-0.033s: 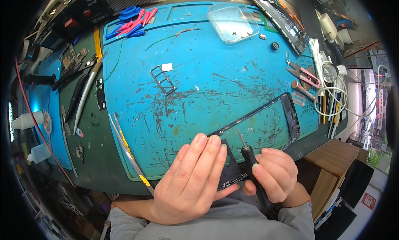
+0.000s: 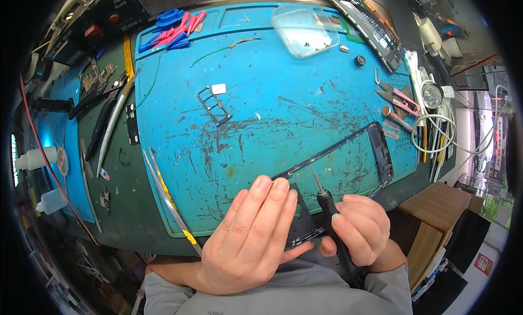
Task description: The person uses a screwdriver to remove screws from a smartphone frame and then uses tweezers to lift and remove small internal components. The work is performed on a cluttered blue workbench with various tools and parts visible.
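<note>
My left hand [image 2: 248,236] lies over the left end of a black phone mid-frame [image 2: 321,151], with the fingers stretched side by side on top and the thumb at the near edge. That end of the frame is hidden under the fingers. The frame's far end reaches up to the right, and the blue mat shows through its open middle. In my right hand [image 2: 360,228] is a slim black screwdriver [image 2: 329,211], gripped by its handle. Its thin metal tip points up and away over the frame's opening, beside my left fingertips, and looks apart from the frame.
A scratched blue work mat [image 2: 261,135] bears a small card tray [image 2: 214,105] and a clear plastic box [image 2: 305,34]. Tweezers [image 2: 171,203] lie along its left edge. Pliers-like snips [image 2: 400,98] and a white cable [image 2: 449,124] are at right; pink and blue pieces [image 2: 177,31] lie far left.
</note>
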